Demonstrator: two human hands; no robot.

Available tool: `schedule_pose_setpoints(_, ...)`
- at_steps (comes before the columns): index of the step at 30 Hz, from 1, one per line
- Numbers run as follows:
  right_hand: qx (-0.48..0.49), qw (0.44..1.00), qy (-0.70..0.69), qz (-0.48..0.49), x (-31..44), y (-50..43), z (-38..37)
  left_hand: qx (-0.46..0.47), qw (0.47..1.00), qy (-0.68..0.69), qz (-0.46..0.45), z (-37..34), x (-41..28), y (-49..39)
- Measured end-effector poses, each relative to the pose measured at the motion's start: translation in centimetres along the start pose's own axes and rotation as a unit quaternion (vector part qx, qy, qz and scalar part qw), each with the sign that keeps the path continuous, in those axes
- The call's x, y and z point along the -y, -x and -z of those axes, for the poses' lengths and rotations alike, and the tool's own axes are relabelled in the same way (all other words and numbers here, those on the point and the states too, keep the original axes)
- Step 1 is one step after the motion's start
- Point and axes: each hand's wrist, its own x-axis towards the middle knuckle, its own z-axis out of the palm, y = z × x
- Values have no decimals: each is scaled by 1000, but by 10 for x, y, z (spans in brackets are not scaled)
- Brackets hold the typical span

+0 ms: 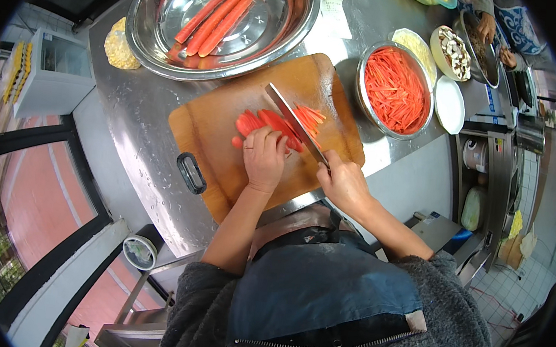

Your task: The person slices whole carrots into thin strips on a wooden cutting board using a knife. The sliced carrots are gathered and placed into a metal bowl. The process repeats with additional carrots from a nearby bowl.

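Note:
On a wooden cutting board with a black handle lies a fanned row of carrot slices. My left hand rests on these slices, its fingertips bent over them. A kitchen knife is gripped by its handle in my right hand, and its blade stands across the right end of the row. Just beyond the blade are thin carrot strips. To the right of the board, a steel bowl is heaped with shredded carrot.
A large steel basin behind the board holds three peeled carrots. A bag of corn kernels sits beside it. At right are a white lid and a bowl of chopped mushrooms. Another person's hand reaches into a steel bowl.

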Motion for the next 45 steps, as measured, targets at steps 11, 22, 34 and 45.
schedule_pose_setpoints(11,44,998,49,-25,15,17,2,45,998,-28,-32,-7,10,1)
schedule_pose_setpoints(22,5,1000,23,20,14,3,-2,48,998,-26,-32,-9,11,0)
schedule_pose_setpoints(34,39,999,16,-16,14,-11,-7,54,998,-20,-21,-10,11,0)
schedule_pose_setpoints(45,17,999,26,-14,27,-8,-10,49,998,-16,-29,-10,13,2)
